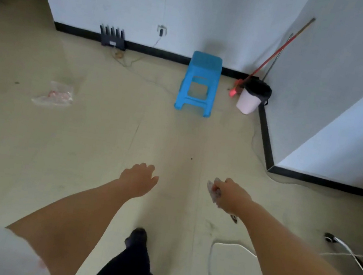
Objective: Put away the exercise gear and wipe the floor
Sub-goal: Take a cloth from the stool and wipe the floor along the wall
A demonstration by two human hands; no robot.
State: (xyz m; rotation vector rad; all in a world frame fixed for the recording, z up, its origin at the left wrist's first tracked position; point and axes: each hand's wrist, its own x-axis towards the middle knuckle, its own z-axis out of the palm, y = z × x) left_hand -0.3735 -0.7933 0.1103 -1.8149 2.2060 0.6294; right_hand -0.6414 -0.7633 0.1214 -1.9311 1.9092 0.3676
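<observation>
My right hand (233, 197) grips a small crumpled clear wrapper (213, 190), held out above the beige floor. My left hand (140, 178) reaches forward beside it with loosely curled fingers and holds nothing. A clear plastic bag with red print (54, 94) lies on the floor at the left. In the far right corner a pink bin with a black liner (253, 96) stands on the floor, with a red-handled mop or broom (273, 54) leaning on the wall behind it.
A blue plastic stool (199, 82) stands near the back wall. A black router (112, 38) with thin cables sits at the baseboard. A white cable (213, 258) loops on the floor at right, beside a chair's wheeled chrome base (353, 255). My dark shoe (138, 238) is below.
</observation>
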